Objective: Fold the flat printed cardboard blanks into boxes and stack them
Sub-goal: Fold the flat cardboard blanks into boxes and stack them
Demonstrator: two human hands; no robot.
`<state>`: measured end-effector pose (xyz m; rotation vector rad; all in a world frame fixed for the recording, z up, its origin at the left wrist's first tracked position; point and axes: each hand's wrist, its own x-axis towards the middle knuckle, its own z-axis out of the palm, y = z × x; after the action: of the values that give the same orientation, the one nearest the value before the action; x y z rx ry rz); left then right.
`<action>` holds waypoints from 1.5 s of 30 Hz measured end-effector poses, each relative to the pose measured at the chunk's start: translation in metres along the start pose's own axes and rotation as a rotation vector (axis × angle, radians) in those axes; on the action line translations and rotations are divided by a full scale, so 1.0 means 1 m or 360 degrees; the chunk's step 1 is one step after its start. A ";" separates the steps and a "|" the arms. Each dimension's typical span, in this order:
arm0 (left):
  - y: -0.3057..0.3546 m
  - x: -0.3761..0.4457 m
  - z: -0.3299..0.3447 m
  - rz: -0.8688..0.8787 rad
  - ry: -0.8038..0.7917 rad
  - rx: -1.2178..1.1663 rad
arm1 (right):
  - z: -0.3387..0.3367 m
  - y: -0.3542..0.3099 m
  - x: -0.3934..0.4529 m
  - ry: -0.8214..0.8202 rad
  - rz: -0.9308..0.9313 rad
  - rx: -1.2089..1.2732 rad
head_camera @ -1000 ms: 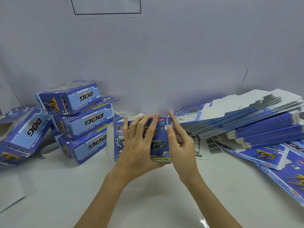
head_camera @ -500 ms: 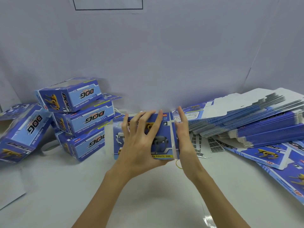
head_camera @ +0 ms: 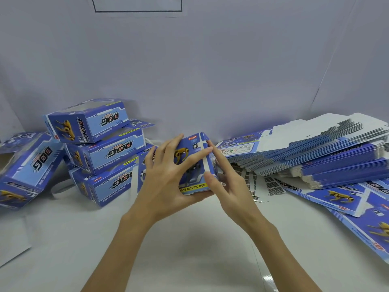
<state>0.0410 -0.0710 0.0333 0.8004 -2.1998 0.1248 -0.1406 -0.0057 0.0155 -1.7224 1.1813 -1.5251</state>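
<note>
Folding 1 box (head_camera: 192,163) mid-table, just right of the finished stack: left hand (head_camera: 168,178) has its fingers spread across the printed dog panel facing the camera, thumb under the bottom edge, so it grips the box from the near side; right hand (head_camera: 227,182) lies against the box's right end, index finger straight along the end's upper corner, thumb (head_camera: 208,177) pressing the front-right edge, other fingers loosely curled at the end flap. Cannot tell whether that flap is tucked yet, the hand hides it. Box's long axis runs left-right; the open or closing end points toward the right hand, so my read is the right hand does the tuck while the left only braces. Stack of 3 folded boxes (head_camera: 105,152) sits just left of the held box, long axes also left-right, top one skewed; 1 more folded box (head_camera: 27,167) lies tilted further left. Left hand is nearer the stack, so the placing likely goes leftward with a short travel. Pile of flat blanks (head_camera: 315,154) is on the right, near the right hand, with loose blanks (head_camera: 347,197) fanned in front of it on the white table (head_camera: 189,239). Risk: skewed top box may slide if the next one lands off-centre.
</note>
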 end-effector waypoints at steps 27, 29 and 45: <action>0.009 0.002 0.004 -0.0143 0.0053 -0.0235 | 0.026 0.006 -0.008 0.0220 -0.0251 -0.0802; 0.007 0.000 0.007 -0.0138 0.0070 -0.0278 | 0.027 0.007 -0.008 0.0215 -0.0240 -0.0807; 0.002 0.003 0.022 0.0012 0.0234 -0.0121 | 0.025 0.016 -0.001 0.0232 -0.0025 -0.0006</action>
<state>0.0242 -0.0777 0.0202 0.7177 -2.0567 0.1003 -0.1209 -0.0162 -0.0038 -1.6494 1.2453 -1.6831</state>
